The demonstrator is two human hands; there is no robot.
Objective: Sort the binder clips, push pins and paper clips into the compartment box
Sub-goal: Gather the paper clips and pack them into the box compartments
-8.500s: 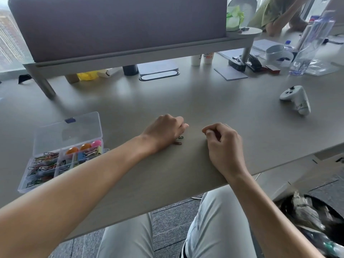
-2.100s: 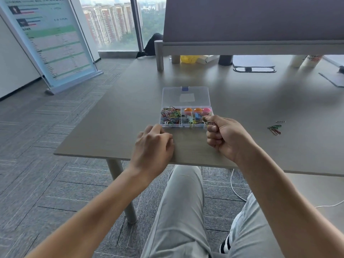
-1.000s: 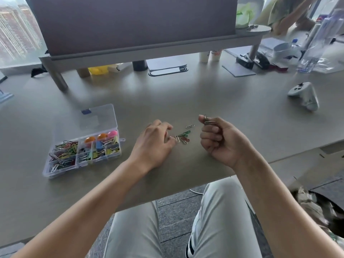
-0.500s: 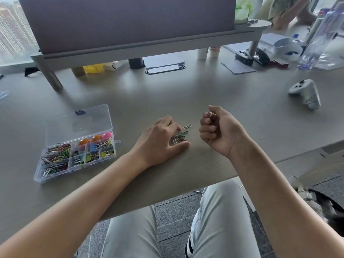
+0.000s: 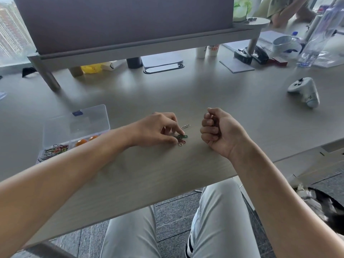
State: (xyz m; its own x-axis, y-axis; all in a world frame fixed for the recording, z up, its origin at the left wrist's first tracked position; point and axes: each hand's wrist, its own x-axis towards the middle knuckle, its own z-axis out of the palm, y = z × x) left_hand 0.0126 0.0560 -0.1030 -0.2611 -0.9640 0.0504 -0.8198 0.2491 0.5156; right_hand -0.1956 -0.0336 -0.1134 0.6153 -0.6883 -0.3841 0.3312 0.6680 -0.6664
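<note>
Most items are already sorted in the compartment box [image 5: 74,131]. A few paper clips [image 5: 181,139] left on the table [image 5: 242,127] are pinched by the left hand [image 5: 158,131]; the right hand [image 5: 217,131] is fisted, contents hidden.

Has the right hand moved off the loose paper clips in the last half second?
No. The right hand stays fisted just right of the paper clips, same gap as before.
</note>
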